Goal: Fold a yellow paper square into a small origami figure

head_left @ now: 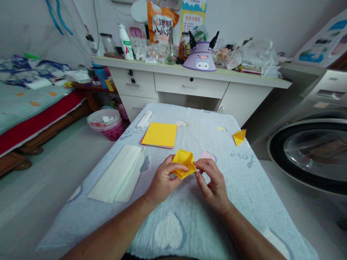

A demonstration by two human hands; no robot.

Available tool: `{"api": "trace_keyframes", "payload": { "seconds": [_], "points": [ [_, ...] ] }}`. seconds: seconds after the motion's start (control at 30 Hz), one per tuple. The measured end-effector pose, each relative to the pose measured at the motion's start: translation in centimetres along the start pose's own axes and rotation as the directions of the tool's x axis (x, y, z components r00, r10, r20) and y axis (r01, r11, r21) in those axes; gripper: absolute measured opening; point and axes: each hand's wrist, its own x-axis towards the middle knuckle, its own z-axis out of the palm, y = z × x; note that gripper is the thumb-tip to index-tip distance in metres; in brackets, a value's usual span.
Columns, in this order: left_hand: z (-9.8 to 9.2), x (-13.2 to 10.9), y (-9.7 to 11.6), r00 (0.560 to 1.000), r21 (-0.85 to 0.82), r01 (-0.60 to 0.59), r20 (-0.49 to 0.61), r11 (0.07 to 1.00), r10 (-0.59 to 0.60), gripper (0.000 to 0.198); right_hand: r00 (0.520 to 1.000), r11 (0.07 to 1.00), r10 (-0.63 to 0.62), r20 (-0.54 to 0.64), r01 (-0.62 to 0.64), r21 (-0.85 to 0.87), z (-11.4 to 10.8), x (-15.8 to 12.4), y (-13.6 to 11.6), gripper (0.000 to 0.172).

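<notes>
A yellow folded paper [184,159] is held up over the middle of the cloth-covered table, its folds spread into a small pocket shape. My left hand [163,180] grips it from the left, with the thumb pressed across its front. At its right edge, my right hand [213,182] pinches a corner between thumb and forefinger. Beyond the hands lies a stack of square paper [159,135] with a yellow sheet on top. Over at the right edge of the table rests another folded yellow paper piece [239,137].
A pale green folded sheet or packet [118,174] lies left of my hands. Behind the paper stack is a small white box [144,120]. A cluttered white desk [189,86] stands beyond the table, a washing machine [311,144] to the right, a pink bin [112,131] to the left.
</notes>
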Motion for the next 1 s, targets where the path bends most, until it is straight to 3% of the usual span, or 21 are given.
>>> {"api": "trace_keyframes", "payload": {
  "seconds": [0.2,0.4,0.73,0.87,0.93,1.0],
  "points": [
    [0.09,-0.05,0.04,0.999,0.003,-0.044,0.021,0.999,0.044,0.037,1.0,1.0,0.01,0.002,-0.01,-0.023,0.02,-0.01,0.3,0.036],
    [0.09,-0.07,0.09,0.998,0.056,-0.059,0.012,0.997,0.059,0.026,1.0,1.0,0.004,0.0,-0.004,-0.019,0.11,-0.11,0.25,0.037],
    [-0.05,-0.14,0.12,0.999,0.101,-0.051,0.012,0.994,0.051,0.025,0.998,0.999,-0.052,0.02,0.052,-0.011,0.18,-0.05,0.34,0.044],
    [0.01,-0.13,0.21,0.999,0.045,0.031,0.008,0.999,-0.031,0.014,0.999,0.999,-0.037,0.022,0.038,-0.033,0.2,0.0,0.17,0.042],
    [0.11,-0.05,0.17,0.992,-0.066,0.125,0.005,0.99,-0.125,0.008,1.0,0.999,-0.016,0.002,0.016,-0.04,0.19,0.06,0.06,0.039],
    [0.21,0.05,0.0,0.969,-0.219,0.246,0.036,0.944,-0.244,0.016,1.0,0.999,0.008,-0.023,-0.008,-0.036,0.17,0.09,0.0,0.035]
  ]
}}
